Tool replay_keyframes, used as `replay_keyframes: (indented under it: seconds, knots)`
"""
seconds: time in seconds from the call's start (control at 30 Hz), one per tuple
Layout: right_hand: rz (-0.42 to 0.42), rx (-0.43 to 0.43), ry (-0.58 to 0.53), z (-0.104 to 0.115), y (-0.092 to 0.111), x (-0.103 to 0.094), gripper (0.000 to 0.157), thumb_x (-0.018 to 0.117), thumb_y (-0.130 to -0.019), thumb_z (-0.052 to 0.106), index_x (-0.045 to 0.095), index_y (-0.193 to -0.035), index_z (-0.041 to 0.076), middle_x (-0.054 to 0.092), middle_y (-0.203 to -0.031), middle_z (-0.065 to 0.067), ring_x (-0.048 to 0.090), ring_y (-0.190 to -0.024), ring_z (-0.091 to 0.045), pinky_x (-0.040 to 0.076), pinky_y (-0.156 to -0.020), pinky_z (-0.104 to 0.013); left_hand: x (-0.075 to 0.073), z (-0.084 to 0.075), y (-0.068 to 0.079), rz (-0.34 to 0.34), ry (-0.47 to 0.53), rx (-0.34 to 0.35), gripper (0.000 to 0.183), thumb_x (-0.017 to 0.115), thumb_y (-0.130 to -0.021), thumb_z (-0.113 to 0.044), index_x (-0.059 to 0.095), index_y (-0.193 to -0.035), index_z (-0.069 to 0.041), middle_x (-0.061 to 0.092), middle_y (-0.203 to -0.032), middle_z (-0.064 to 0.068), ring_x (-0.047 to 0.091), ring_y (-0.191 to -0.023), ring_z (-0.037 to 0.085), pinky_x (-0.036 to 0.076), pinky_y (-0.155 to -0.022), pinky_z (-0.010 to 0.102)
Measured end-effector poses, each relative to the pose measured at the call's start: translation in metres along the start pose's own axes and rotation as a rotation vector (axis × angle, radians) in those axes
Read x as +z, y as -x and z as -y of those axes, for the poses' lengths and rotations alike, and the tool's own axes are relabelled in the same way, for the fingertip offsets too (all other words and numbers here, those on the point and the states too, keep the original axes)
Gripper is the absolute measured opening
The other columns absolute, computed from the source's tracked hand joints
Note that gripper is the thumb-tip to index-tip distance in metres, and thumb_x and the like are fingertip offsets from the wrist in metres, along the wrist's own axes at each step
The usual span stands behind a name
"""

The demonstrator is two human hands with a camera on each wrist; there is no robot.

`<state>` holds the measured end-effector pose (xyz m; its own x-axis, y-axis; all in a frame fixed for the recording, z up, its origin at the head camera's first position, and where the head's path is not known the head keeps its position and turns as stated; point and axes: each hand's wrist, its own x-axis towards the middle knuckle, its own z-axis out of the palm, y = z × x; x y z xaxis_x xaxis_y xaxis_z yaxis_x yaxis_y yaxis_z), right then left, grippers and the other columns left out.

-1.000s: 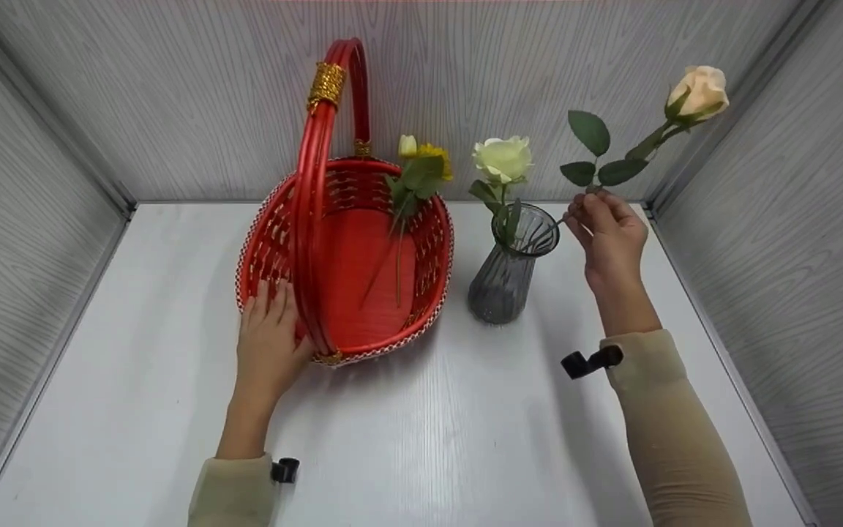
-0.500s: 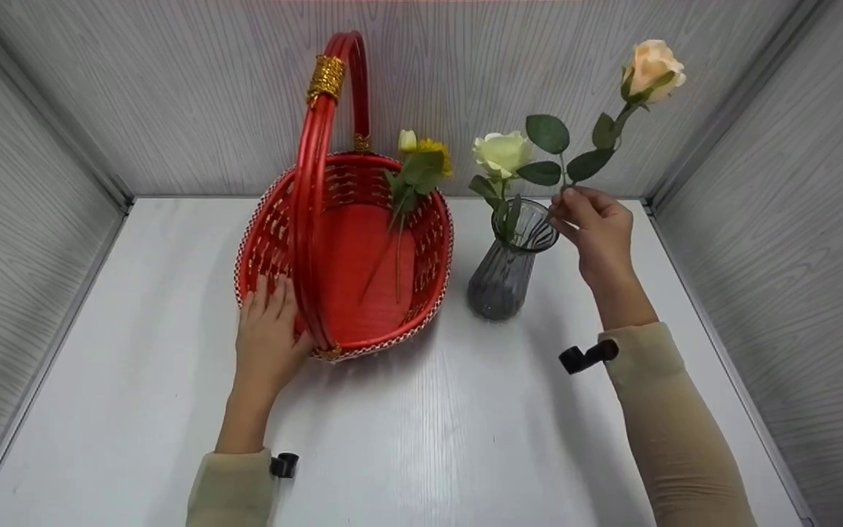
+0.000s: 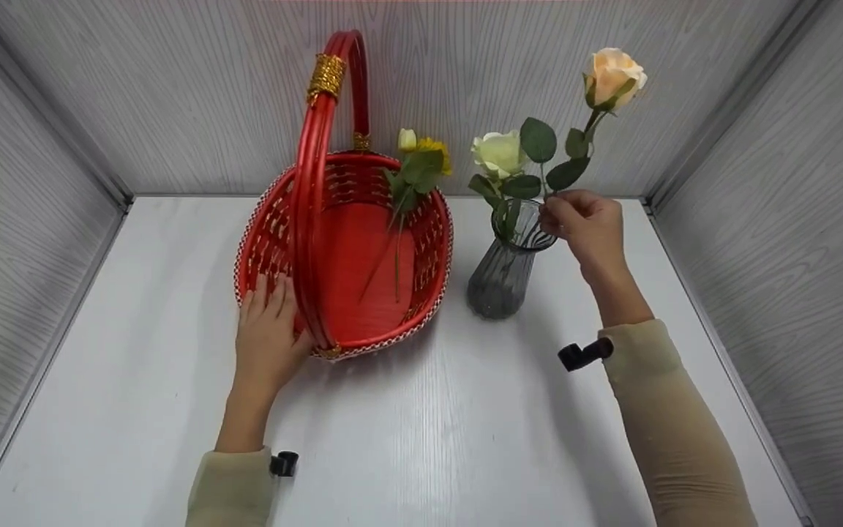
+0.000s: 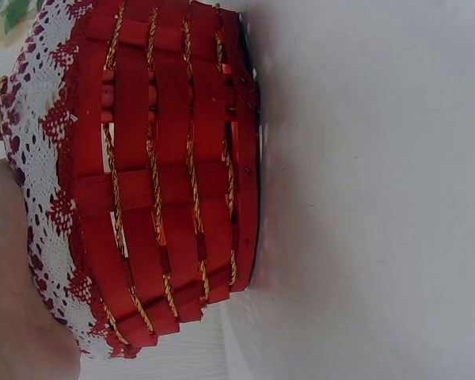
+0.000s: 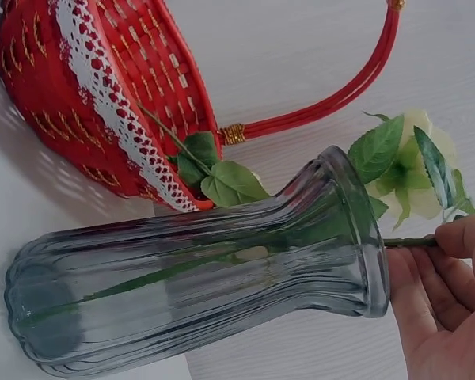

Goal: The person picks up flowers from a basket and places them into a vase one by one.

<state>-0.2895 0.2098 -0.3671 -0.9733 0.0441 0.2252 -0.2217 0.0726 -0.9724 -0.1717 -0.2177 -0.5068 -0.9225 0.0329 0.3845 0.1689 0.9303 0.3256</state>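
My right hand (image 3: pixel 588 228) pinches the stem of a peach rose (image 3: pixel 615 79) between thumb and fingers, right at the mouth of a ribbed grey glass vase (image 3: pixel 498 282). The bloom tilts up to the right. In the right wrist view, the held stem (image 5: pixel 412 242) runs to the vase's rim. A pale cream rose (image 3: pixel 498 152) leans in the vase, its green stem (image 5: pixel 134 283) showing through the glass. My left hand (image 3: pixel 266 340) rests over the near left rim of a red woven basket (image 3: pixel 356 315), fingers laid straight along the inside wall beside the handle.
A white tulip bud (image 3: pixel 407 140) and a yellow flower (image 3: pixel 436 154) lean against the basket's right wall, stems on its floor. The tall red handle (image 3: pixel 309 183) arches over the basket. Grey wood-grain panels (image 3: pixel 817 219) enclose the white table (image 3: pixel 421 439) on three sides.
My right hand has moved left to the vase with the peach rose, whose bloom has swung left and more upright. Its leaves now overlap the cream rose. My left hand stays on the basket.
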Motion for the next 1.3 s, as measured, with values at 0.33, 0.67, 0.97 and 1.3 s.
replay_keyframes:
  seconds: [0.33,0.67,0.97,1.3]
  knots:
    - [0.089,-0.009,0.019,-0.007,0.001,-0.018,0.025,0.063,-0.096,0.008,0.067,-0.106,-0.014,0.072,-0.091,-0.011,0.072,-0.082,-0.017,0.06,-0.078,-0.027,-0.001,0.001,-0.001,0.008,-0.001,0.003,0.073,0.058,-0.091,-0.033,0.038,-0.149,0.005,0.041,-0.153,0.023,0.022,-0.15,0.041,0.013,-0.123,0.053]
    - [0.106,0.071,0.223,0.008,-0.001,-0.014,0.027,0.069,-0.093,0.016,0.072,-0.105,-0.009,0.073,-0.086,-0.007,0.072,-0.078,-0.014,0.06,-0.074,-0.024,-0.002,-0.001,-0.002,0.0,0.005,-0.002,0.072,0.058,-0.09,-0.031,0.039,-0.148,0.006,0.042,-0.151,0.024,0.021,-0.15,0.041,0.014,-0.123,0.054]
    - [0.024,0.073,0.314,0.007,0.003,-0.013,0.022,0.069,-0.092,0.016,0.075,-0.096,-0.004,0.072,-0.079,-0.007,0.071,-0.071,-0.014,0.061,-0.068,-0.025,0.002,0.002,-0.001,0.009,0.001,-0.002,0.073,0.059,-0.089,-0.03,0.038,-0.149,0.006,0.042,-0.152,0.024,0.02,-0.151,0.041,0.013,-0.123,0.054]
    - [-0.028,0.134,0.194,0.009,0.012,-0.013,0.029,0.073,-0.089,0.019,0.072,-0.1,-0.007,0.071,-0.078,-0.006,0.069,-0.069,-0.015,0.061,-0.067,-0.025,0.002,0.002,0.0,0.002,0.009,0.003,0.071,0.058,-0.091,-0.03,0.037,-0.15,0.005,0.042,-0.152,0.024,0.021,-0.15,0.041,0.013,-0.123,0.054]
